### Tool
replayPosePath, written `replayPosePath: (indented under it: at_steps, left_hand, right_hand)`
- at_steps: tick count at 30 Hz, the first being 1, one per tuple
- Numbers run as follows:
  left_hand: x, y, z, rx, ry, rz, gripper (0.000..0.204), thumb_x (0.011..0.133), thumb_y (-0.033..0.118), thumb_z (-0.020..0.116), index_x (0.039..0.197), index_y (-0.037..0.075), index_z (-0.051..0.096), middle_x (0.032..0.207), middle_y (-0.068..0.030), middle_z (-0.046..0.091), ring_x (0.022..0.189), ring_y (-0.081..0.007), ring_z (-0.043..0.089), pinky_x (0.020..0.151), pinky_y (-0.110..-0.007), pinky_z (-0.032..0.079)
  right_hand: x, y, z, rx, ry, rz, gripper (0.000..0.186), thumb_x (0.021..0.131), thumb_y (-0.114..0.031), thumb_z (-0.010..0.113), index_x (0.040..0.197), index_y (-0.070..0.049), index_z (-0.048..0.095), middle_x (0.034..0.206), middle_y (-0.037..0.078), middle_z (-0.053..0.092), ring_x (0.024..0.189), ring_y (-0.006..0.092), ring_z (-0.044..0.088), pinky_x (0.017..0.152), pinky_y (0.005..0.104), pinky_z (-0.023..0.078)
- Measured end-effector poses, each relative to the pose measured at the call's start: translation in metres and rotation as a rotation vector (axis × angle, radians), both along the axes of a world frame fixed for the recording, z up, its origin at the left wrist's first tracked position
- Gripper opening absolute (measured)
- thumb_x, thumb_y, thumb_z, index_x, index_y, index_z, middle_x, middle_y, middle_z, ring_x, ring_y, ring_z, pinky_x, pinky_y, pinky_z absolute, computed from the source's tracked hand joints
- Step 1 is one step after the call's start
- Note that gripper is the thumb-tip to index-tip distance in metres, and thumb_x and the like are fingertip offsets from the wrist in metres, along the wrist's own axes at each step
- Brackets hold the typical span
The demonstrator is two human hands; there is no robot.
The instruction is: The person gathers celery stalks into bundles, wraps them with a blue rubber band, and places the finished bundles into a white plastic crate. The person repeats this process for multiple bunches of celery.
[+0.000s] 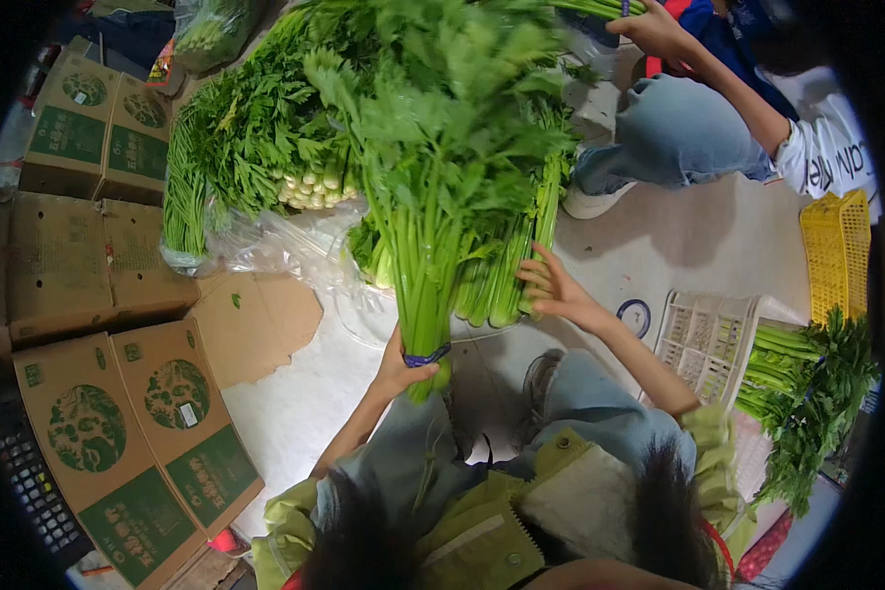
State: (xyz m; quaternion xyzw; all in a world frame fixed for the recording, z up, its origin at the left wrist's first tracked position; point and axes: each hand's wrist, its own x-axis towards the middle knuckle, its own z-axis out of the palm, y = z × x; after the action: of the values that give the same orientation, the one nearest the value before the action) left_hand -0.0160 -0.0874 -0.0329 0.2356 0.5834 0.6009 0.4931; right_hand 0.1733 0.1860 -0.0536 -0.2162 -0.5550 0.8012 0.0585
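My left hand [399, 372] grips the base of a tall celery bunch [425, 197], held upright and tied near its foot with a blue band [427, 358]. My right hand [553, 287], fingers spread, rests against the stalks of a loose celery heap [506, 265] lying on clear plastic sheeting [295, 246] on the floor. More leafy celery bunches [256, 128] with pale bases are piled at the back left.
Brown cardboard boxes [138, 433] with green prints line the left side. A white crate [706, 339] and bundled celery [806, 393] sit at the right, a yellow crate [836, 251] beyond. Another person [698, 118] crouches at the top right, a hand on greens.
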Motion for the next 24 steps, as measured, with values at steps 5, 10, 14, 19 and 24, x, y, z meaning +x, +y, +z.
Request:
replayPosePath:
  at_steps: [5,10,14,19,24]
  left_hand:
    - [0.014,0.028,-0.029,0.020,0.269,-0.052,0.089,0.065,0.022,0.081,0.137,0.002,0.033,0.125,-0.0114,0.050,0.117,-0.0211,0.048,0.101,-0.034,0.036]
    - [0.009,0.046,-0.029,-0.037,0.455,-0.146,0.099,0.068,0.023,0.083,0.143,0.002,0.023,0.135,-0.0158,0.043,0.121,-0.0255,0.046,0.103,-0.038,0.036]
    - [-0.050,0.085,0.010,-0.102,0.313,-0.123,0.090,0.070,0.024,0.082,0.141,0.002,0.032,0.138,-0.0150,0.043,0.122,-0.0264,0.045,0.103,-0.038,0.036]
    - [-0.082,0.117,0.043,-0.173,0.299,-0.651,0.065,0.067,0.019,0.084,0.122,0.000,0.054,0.112,-0.0143,0.063,0.105,-0.0219,0.060,0.093,-0.037,0.046]
    - [-0.050,0.101,0.028,-0.164,-0.090,-0.363,0.055,0.068,0.016,0.084,0.113,-0.004,0.057,0.089,-0.0149,0.069,0.063,-0.0239,0.067,0.072,-0.040,0.056]
  right_hand:
    - [-0.113,0.001,0.038,-0.466,0.119,0.244,0.049,0.089,-0.030,0.063,0.126,0.001,0.053,0.120,0.010,0.061,0.109,0.0191,0.058,0.095,0.0325,0.045]
    - [-0.119,0.005,0.037,-0.547,0.117,0.095,0.041,0.089,-0.029,0.062,0.117,0.001,0.060,0.111,0.010,0.065,0.100,0.0184,0.062,0.089,0.0326,0.049]
    - [-0.106,-0.001,0.024,-0.623,0.091,0.182,0.040,0.090,-0.024,0.061,0.118,0.004,0.058,0.112,0.013,0.064,0.099,0.0189,0.063,0.089,0.0322,0.050]
    - [-0.098,-0.010,-0.014,-0.800,0.108,0.477,0.045,0.090,-0.021,0.058,0.123,0.009,0.050,0.123,0.017,0.059,0.109,0.0249,0.060,0.097,0.0364,0.047]
    - [-0.100,-0.011,-0.023,-0.588,0.042,0.779,0.057,0.092,-0.029,0.056,0.132,0.009,0.041,0.133,0.023,0.049,0.118,0.0284,0.054,0.101,0.0407,0.044]
